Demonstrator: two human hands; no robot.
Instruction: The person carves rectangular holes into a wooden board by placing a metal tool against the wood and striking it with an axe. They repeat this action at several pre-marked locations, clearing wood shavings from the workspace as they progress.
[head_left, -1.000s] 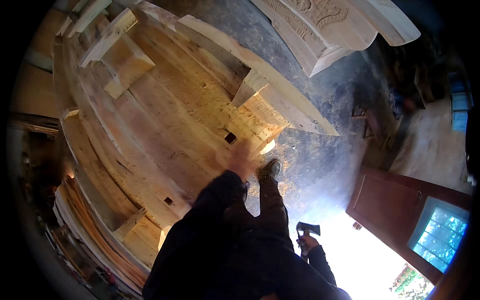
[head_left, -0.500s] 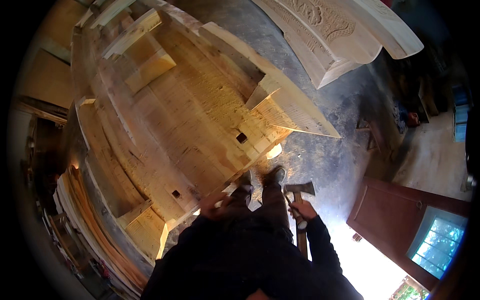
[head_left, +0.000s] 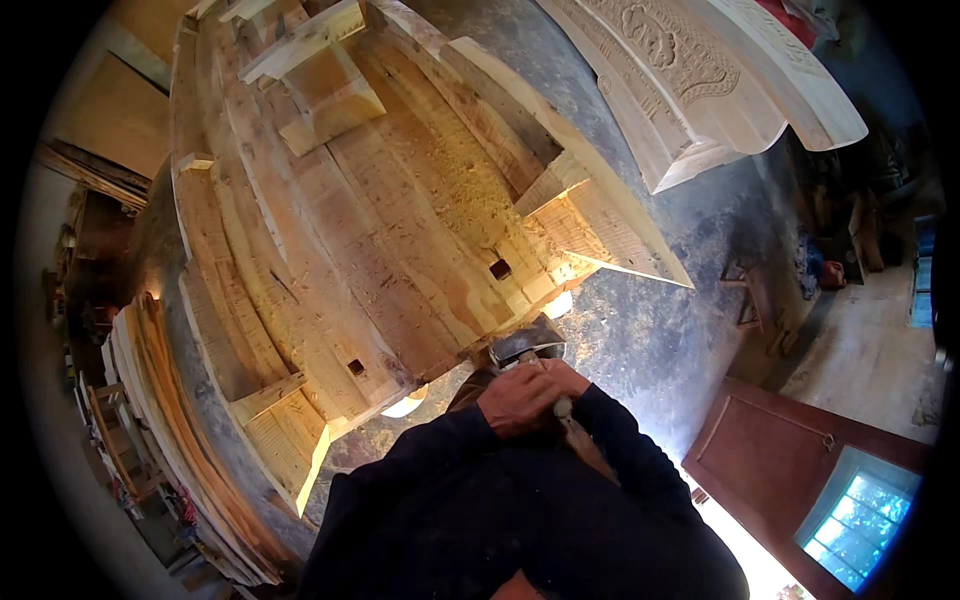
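We locate the left hand (head_left: 513, 400) and the right hand (head_left: 568, 378) together in front of the torso, overlapping on the axe with a dark metal head and a brown wooden handle (head_left: 528, 342). The right hand is closed on the axe close under the head, a position that we judge keeps the weight near the grip. The left hand is curled against the same section; its fingertips are hidden, so we cannot tell what they close on. A grey, round-ended rod (head_left: 562, 406) shows beside the handle; we cannot tell whether it is a separate tool.

The axe head is at the near end of the broad, trough-shaped assembly of yellow-brown timber planks (head_left: 375, 290). We cannot confirm contact between head and timber. The handle points back toward the body, probably so that both forearms can reach it.

Under the near end we note two pale, rounded pieces (head_left: 405, 403), which appear to hold the timber off the dark grey floor (head_left: 640, 330). Two dark square holes (head_left: 500, 269) are set well apart near that end, presumably for joints. The carved, pale wooden panel (head_left: 690, 75) lies apart at upper right, its relief facing up, which we judge protects the carving.
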